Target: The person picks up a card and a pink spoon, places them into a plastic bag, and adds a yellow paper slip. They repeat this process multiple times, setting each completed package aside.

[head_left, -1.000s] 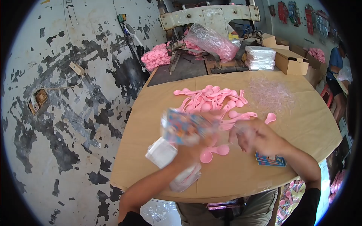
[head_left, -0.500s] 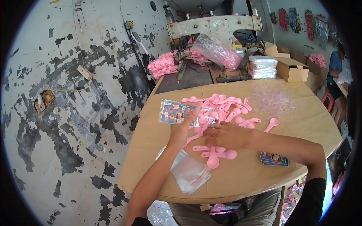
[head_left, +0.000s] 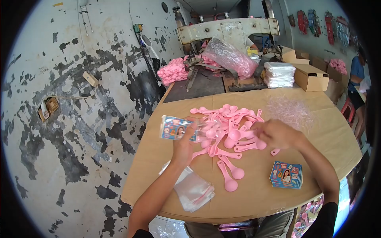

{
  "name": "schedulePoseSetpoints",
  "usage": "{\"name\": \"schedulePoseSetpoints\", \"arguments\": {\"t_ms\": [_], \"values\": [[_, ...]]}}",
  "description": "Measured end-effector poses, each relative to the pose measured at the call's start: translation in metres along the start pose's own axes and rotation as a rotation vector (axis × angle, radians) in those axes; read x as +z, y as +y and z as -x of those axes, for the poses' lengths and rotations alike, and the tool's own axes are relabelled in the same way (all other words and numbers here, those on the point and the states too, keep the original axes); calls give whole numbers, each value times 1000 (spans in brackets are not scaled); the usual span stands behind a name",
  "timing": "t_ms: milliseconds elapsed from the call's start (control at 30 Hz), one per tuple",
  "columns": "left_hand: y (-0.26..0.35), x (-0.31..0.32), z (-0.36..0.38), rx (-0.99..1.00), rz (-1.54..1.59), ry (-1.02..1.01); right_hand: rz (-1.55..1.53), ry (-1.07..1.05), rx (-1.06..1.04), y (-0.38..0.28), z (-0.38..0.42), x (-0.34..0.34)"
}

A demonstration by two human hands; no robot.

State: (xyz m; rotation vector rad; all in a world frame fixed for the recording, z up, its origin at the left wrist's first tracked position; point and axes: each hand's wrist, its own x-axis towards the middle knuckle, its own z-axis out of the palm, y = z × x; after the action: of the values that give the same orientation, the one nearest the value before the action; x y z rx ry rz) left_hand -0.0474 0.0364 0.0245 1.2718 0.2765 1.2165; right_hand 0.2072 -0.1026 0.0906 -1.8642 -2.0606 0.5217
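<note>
My left hand [head_left: 184, 146] is closed on a clear plastic bag [head_left: 201, 129], pinched between thumb and fingers. Inside it shows a blue printed card [head_left: 173, 127], and pink spoons overlap the bag's right end. My right hand [head_left: 279, 134] hovers at the right side of a heap of pink measuring spoons [head_left: 231, 139], its fingers bent and smeared by motion. Just below that hand pokes out the handle end of a spoon [head_left: 275, 152]. Two spoons [head_left: 230, 184] lie apart in front of the heap.
Flat clear bags [head_left: 193, 189] lie at the near left, and a stack of blue cards [head_left: 286, 174] at the near right. Shredded clear film [head_left: 289, 111] sits behind my right hand. Further back stand a metal machine [head_left: 228, 32], wrapped packs [head_left: 279, 74] and cardboard boxes [head_left: 311, 77]. A person [head_left: 356, 83] is at the far right.
My right hand has left the bag's mouth and moved right across the spoons. The left hand still holds the bag. The view has shifted, and the card stack now shows uncovered.
</note>
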Motion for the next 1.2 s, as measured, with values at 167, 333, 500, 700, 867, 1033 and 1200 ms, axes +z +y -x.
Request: {"name": "schedulePoseSetpoints", "arguments": {"t_ms": [167,333,500,700,867,1033,1200], "values": [[-1,6,1,0,62,-3,-155,154,-303,22,1,-5],[-10,23,16,-58,31,-179,-250,207,-409,14,-2,25],[-18,40,31,-137,-13,-245,-428,171,-442,-5,5,41],[-34,38,39,-241,14,-361,-378,347,-341,-23,33,-5],[-15,31,23,-98,-27,-221,-53,529,-420,-21,77,-64],[-7,40,25,83,-330,-333,132,419,-239,-46,81,-46],[20,88,64,64,-747,-732,95,456,-432,-33,62,-10]]}}
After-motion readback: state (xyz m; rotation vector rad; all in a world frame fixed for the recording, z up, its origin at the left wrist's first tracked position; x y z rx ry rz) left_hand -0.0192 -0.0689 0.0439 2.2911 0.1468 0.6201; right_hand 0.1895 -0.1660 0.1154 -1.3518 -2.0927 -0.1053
